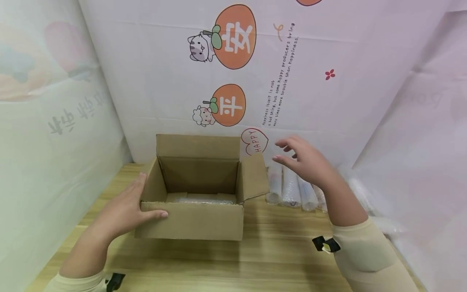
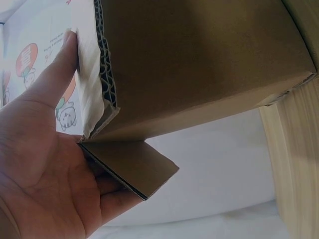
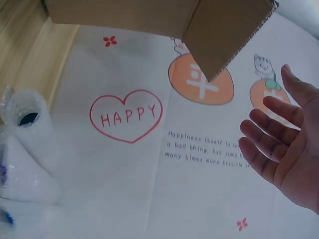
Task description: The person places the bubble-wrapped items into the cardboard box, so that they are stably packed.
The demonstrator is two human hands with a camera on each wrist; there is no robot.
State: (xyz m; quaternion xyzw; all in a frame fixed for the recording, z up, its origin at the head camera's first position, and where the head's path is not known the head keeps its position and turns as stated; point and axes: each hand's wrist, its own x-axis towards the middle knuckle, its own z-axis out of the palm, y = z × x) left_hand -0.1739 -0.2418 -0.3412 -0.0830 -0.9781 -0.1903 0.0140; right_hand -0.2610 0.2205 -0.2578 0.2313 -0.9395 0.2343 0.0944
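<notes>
An open cardboard box (image 1: 192, 221) stands on the table with its flaps spread; clear bubble wrap (image 1: 204, 200) shows at its bottom. My left hand (image 1: 125, 209) holds the box at its near left corner. The thumb lies over the front flap and the fingers go behind the side flap (image 2: 132, 167), partly hidden by it in the left wrist view. My right hand (image 1: 304, 160) hangs in the air, right of the box's right flap (image 1: 254, 176), fingers loosely bent and nothing in them. Beyond and below it lie several bubble-wrapped rolls (image 1: 290, 188).
More clear wrapped packages (image 1: 361, 194) lie along the right wall. A white printed sheet (image 1: 310, 101) forms the back wall, and white sheets hang at both sides. The wooden table (image 1: 281, 251) extends in front of the box.
</notes>
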